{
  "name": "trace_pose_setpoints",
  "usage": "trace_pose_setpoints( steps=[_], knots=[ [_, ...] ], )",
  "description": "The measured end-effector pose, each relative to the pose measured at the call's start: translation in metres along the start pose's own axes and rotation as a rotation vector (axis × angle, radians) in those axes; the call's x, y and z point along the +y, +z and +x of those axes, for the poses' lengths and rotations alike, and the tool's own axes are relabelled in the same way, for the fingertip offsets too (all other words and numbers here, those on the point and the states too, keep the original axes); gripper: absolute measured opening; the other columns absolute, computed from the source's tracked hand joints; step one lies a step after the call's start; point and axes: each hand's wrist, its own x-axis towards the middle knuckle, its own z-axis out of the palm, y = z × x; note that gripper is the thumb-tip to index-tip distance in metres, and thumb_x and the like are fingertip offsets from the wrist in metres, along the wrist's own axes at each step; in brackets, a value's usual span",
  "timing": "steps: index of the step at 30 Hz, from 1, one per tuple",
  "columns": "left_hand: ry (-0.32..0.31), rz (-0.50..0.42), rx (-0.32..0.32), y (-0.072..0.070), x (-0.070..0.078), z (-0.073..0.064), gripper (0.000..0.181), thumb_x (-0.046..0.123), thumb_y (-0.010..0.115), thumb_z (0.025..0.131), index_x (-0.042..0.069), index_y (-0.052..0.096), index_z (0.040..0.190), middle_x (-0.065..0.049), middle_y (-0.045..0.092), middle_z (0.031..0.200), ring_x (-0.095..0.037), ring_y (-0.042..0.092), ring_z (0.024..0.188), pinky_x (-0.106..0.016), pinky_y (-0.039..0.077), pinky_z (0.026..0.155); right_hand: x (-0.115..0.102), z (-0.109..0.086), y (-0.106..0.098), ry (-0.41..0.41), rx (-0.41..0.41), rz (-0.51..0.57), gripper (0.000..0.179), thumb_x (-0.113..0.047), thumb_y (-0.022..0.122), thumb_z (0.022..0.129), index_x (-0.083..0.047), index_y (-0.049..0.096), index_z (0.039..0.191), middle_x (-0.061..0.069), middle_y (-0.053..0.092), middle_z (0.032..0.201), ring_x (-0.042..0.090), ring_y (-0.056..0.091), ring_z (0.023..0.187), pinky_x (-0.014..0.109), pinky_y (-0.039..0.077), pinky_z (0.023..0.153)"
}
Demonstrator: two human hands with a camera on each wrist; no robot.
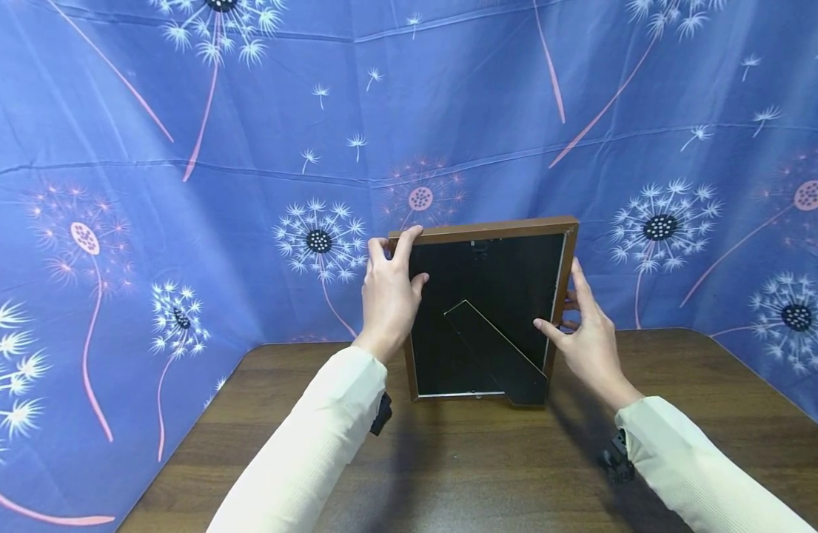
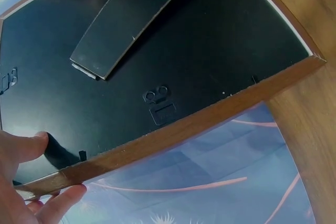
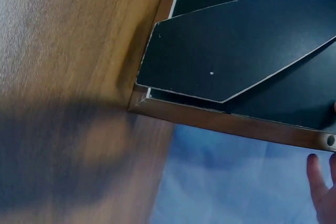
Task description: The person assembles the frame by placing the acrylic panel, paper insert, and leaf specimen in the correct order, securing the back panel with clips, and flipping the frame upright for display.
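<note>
A brown wooden picture frame (image 1: 488, 230) stands upright on the table, its black backing board (image 1: 442, 333) facing me. A black easel leg (image 1: 498, 352) slants across the board to the lower right corner. My left hand (image 1: 391, 296) grips the frame's upper left corner, thumb on the board and fingers over the edge. At the right side, my right hand (image 1: 591, 344) holds the edge, its thumb on the backing and its fingers partly hidden behind the frame. In the left wrist view, a metal hanger (image 2: 160, 106) sits near the frame's edge. The frame's front is hidden.
The wood-grain table (image 1: 448, 474) spreads out in front of the frame and to both sides. Behind it hangs a blue cloth (image 1: 488, 96) with dandelion prints, which also covers the left and right sides. Dark wrist cameras (image 1: 618, 455) sit at both cuffs.
</note>
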Motion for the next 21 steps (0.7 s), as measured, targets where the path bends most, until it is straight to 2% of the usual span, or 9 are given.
trace_pose_setpoints(
  steps=[3,5,6,8,11,13,15,19,21],
  knots=[
    [0.008,-0.002,0.003,0.001,-0.001,0.000,0.062,0.009,0.078,0.091,0.027,0.052,0.145,-0.019,0.045,0.131,-0.040,0.060,0.109,-0.053,0.056,0.076,-0.005,-0.002,-0.004,0.016,-0.031,-0.022,0.111,-0.013,0.083,0.087,-0.028,0.005,0.165,0.033,0.051,0.137,0.047,0.059,0.113,0.061,0.054,0.083],
    [0.009,0.000,0.006,0.001,-0.002,0.001,0.062,0.009,0.078,0.091,0.027,0.052,0.145,-0.020,0.045,0.131,-0.040,0.060,0.110,-0.053,0.056,0.077,-0.009,-0.005,-0.005,0.045,-0.023,-0.036,0.106,-0.022,0.082,0.089,-0.021,0.007,0.165,0.030,0.052,0.135,0.045,0.059,0.111,0.058,0.054,0.083],
    [0.009,0.000,0.007,0.001,-0.002,0.001,0.062,0.009,0.078,0.091,0.027,0.052,0.145,-0.020,0.045,0.131,-0.040,0.060,0.110,-0.053,0.056,0.077,-0.010,-0.007,-0.006,0.062,-0.013,-0.043,0.101,-0.026,0.081,0.090,-0.016,0.012,0.164,0.028,0.053,0.133,0.043,0.060,0.107,0.055,0.053,0.082],
    [0.010,0.003,0.008,0.001,-0.002,0.001,0.063,0.009,0.078,0.091,0.027,0.052,0.145,-0.020,0.045,0.131,-0.040,0.060,0.110,-0.054,0.056,0.078,-0.013,-0.011,-0.006,0.085,0.014,-0.058,0.084,-0.031,0.080,0.090,-0.006,0.031,0.154,0.024,0.054,0.124,0.040,0.058,0.104,0.050,0.049,0.082],
    [0.009,0.002,0.008,0.000,-0.001,0.000,0.063,0.008,0.078,0.091,0.027,0.052,0.145,-0.020,0.045,0.132,-0.040,0.060,0.111,-0.055,0.056,0.079,-0.013,-0.019,-0.006,0.062,0.003,-0.120,0.052,-0.034,0.079,0.090,0.000,0.058,0.123,0.018,0.058,0.108,0.035,0.059,0.094,0.045,0.042,0.077],
    [0.012,0.002,0.009,0.000,-0.001,0.000,0.063,0.008,0.078,0.091,0.026,0.052,0.145,-0.021,0.045,0.132,-0.040,0.060,0.111,-0.055,0.056,0.079,-0.011,-0.024,-0.005,0.030,-0.049,-0.166,0.037,-0.035,0.078,0.090,-0.004,0.067,0.106,0.014,0.062,0.101,0.032,0.061,0.093,0.044,0.043,0.075],
    [0.015,0.002,0.011,0.000,-0.001,0.000,0.063,0.008,0.078,0.091,0.026,0.052,0.145,-0.021,0.045,0.132,-0.041,0.060,0.111,-0.055,0.056,0.078,-0.009,-0.028,-0.003,0.010,-0.129,-0.199,0.030,-0.037,0.077,0.091,-0.009,0.071,0.099,0.009,0.066,0.096,0.028,0.064,0.088,0.043,0.046,0.072],
    [0.023,0.004,0.016,0.001,-0.001,-0.001,0.062,0.008,0.078,0.091,0.026,0.052,0.145,-0.020,0.045,0.131,-0.040,0.060,0.109,-0.054,0.057,0.076,-0.007,-0.036,0.001,0.025,-0.286,-0.218,0.033,-0.041,0.072,0.095,-0.010,0.075,0.105,0.004,0.070,0.096,0.024,0.065,0.087,0.040,0.048,0.069],
    [0.027,0.006,0.019,0.001,-0.001,-0.002,0.062,0.009,0.078,0.091,0.026,0.052,0.144,-0.020,0.045,0.131,-0.040,0.060,0.109,-0.054,0.056,0.075,-0.006,-0.038,0.004,0.029,-0.329,-0.221,0.035,-0.040,0.071,0.096,-0.009,0.075,0.110,0.005,0.073,0.099,0.024,0.066,0.088,0.040,0.049,0.069]
  ],
)
